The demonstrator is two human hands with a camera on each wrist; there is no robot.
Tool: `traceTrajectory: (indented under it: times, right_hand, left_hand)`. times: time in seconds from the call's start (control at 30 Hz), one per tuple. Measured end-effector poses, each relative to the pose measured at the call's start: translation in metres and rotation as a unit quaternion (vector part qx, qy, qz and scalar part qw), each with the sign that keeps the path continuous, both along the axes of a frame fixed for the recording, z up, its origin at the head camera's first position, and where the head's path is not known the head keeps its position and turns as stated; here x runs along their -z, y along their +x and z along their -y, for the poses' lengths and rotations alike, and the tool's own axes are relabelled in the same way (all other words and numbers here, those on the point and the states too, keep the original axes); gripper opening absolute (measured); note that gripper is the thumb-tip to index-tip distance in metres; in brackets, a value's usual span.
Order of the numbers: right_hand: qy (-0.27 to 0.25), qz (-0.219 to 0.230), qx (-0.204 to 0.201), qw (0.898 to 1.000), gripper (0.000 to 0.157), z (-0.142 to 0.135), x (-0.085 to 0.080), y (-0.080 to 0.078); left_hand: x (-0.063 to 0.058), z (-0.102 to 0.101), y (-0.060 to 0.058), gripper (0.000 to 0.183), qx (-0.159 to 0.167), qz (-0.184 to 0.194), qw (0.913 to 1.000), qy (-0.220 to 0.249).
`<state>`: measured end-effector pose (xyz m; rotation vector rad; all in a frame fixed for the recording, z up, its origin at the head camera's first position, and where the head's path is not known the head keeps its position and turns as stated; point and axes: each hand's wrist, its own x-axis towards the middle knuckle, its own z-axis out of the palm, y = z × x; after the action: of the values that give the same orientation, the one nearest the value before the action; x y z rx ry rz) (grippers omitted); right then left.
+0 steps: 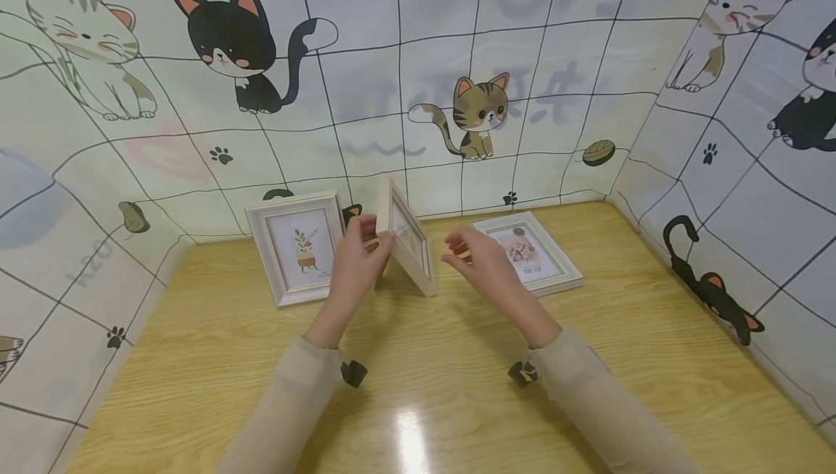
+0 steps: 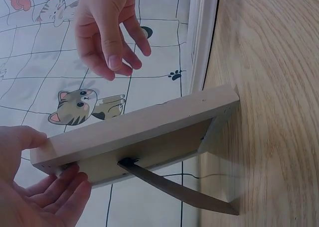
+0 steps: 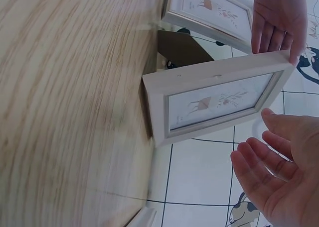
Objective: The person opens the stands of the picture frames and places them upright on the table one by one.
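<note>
A cream picture frame (image 1: 410, 260) stands on edge mid-table, turned sideways. Its brown back leg (image 2: 179, 189) is swung out and reaches the tabletop. My left hand (image 1: 359, 252) grips the frame's upper corner, thumb on one side and fingers on the back. Loosely bent and holding nothing, my right hand (image 1: 483, 256) hovers a short way from the glazed front. A potted-plant print shows behind the glass in the right wrist view. Left of it, a second frame (image 1: 264, 252) with a potted-plant print leans upright. A third frame (image 1: 555, 287) with a pink print lies flat behind my right hand.
The wooden table (image 1: 451, 358) meets a cat-patterned backdrop (image 1: 366, 82) behind the frames and at both sides. Small dark devices, such as the black block (image 1: 354, 372), sit at both wrists.
</note>
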<state>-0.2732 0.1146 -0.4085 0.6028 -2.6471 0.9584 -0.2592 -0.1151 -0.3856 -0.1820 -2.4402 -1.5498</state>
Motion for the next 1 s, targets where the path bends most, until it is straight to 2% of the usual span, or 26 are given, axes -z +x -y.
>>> traceTrajectory:
  times: [0.4,0.57,1.0]
  right_hand:
    - [0.003,0.010,0.012,1.000,0.028,-0.013,0.001,0.001]
    - [0.006,0.010,0.018,1.000,0.028,-0.019,0.002,0.001]
    - [-0.009,0.010,0.021,1.000,0.028,-0.030,0.007,0.001]
  left_hand:
    - [0.000,0.008,-0.011,0.043,-0.020,-0.010,0.9997,0.006]
    - [-0.001,0.011,-0.015,0.040,-0.022,-0.014,0.9996,-0.006]
    - [-0.010,0.020,-0.032,0.041,0.025,0.010,0.9963,-0.081]
